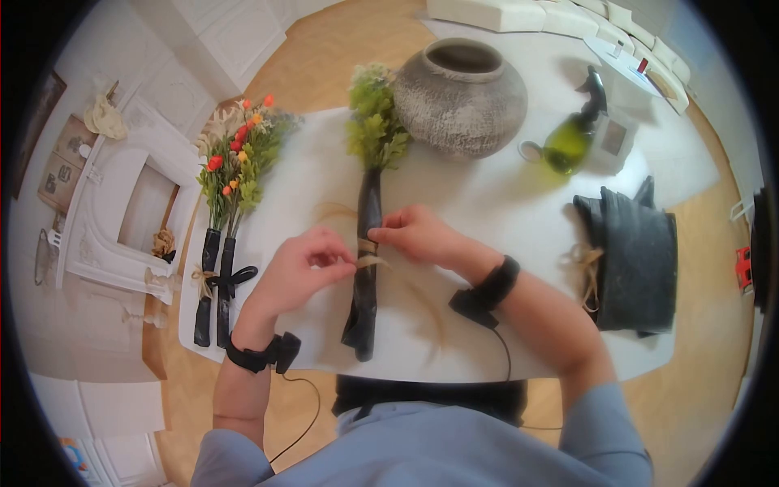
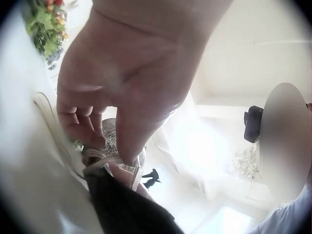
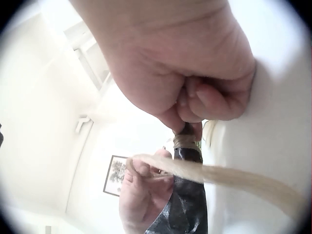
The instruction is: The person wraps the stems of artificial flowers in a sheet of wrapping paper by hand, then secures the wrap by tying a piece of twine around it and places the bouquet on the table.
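Observation:
A bunch of green foliage lies on the white table, its stems inside a black wrapper. Pale ribbon circles the wrapper around its middle, with loose ends on both sides. My left hand pinches a strand of this ribbon between thumb and fingertips, left of the wrapper. From the right, my right hand grips the wrapper at the bound part; its fingers are curled in the right wrist view. Partly hidden behind my left hand in the left wrist view is the binding.
Two flower bunches in black wrappers lie at the left. A textured grey vase stands at the back, with a green spray bottle and a white cup to its right. Folded black material lies at the right.

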The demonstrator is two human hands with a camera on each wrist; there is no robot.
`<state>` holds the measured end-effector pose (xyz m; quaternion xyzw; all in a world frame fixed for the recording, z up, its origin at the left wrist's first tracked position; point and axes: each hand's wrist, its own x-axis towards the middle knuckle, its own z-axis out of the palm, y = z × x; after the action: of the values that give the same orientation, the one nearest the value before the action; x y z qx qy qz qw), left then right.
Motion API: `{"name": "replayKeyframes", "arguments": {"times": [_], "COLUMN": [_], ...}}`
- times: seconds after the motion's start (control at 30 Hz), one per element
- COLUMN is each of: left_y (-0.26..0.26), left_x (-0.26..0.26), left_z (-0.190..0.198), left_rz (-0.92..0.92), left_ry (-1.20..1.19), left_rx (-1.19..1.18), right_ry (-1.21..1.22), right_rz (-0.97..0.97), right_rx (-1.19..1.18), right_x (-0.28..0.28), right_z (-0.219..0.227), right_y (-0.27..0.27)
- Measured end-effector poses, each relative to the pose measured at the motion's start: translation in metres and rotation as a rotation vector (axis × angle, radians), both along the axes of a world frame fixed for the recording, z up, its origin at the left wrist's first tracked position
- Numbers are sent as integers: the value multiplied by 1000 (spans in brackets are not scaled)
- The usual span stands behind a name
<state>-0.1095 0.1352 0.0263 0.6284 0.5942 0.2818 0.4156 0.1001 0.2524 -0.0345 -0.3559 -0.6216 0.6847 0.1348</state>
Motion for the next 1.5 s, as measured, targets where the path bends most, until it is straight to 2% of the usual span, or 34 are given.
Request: {"name": "replayKeyframes", "arguments": {"times": [0.07,0.13,0.2,0.23,0.3,0.33,0.4,0.5,0.57,0.6,0.67,0.73,0.8,0.87,0.93,0.97,1.0,1.1,1.17,1.27,1.33,1.37,1.43,1.5], "left_y": [3,8,9,7,3,1,0,3,3,4,7,5,-5,-23,-42,-51,-58,-77,-85,-96,-104,-109,-112,-113], "left_x": [6,21,34,41,47,50,52,54,56,56,56,57,59,58,56,57,57,65,66,67,70,73,84,90], "left_z": [-3,-18,-31,-35,-38,-40,-44,-51,-52,-52,-52,-45,-40,-39,-40,-41,-45,-45,-41,-44,-58,-62,-59,-59], "left_rz": [37,109,155,190,216,218,226,246,405,404,411,437,467,319,293,269,241,235,249,321,349,349,389,419], "left_ry": [3,66,20,-25,-5,55,120,160,-111,-110,-560,-601,-645,-662,-731,-802,-806,-911,-953,-999,-1216,-1217,-1114,-1112], "left_rx": [4,111,144,175,142,200,255,364,117,119,-102,-138,-179,-360,-438,-514,-486,-534,-575,-589,-481,-479,-315,-312], "right_ry": [-14,-29,198,194,163,162,20,-16,2,20,62,105,53,88,126,127,127,110,134,165,168,195,220,234], "right_rz": [13,35,-56,-50,-51,-46,21,27,24,21,-3,-26,-41,-73,-110,-51,8,-11,7,23,19,7,-7,-25], "right_rx": [5,12,-82,-95,-160,-169,85,58,51,43,36,26,-93,-143,-196,-156,-116,-149,-187,-231,-235,-272,-310,-371], "right_x": [1,-3,-11,-10,-3,-2,-2,-2,-1,-1,-2,-1,2,1,0,0,-1,2,2,3,3,2,2,4], "right_z": [6,-1,-19,-19,-10,-6,-1,-3,-4,-4,-7,-3,4,-1,-6,-8,-6,6,-10,-10,-9,-13,-14,-12], "right_y": [-3,-4,-9,-11,-8,-9,-8,-2,-2,-1,-2,-2,-2,-1,0,0,0,-4,7,7,7,9,11,12]}}
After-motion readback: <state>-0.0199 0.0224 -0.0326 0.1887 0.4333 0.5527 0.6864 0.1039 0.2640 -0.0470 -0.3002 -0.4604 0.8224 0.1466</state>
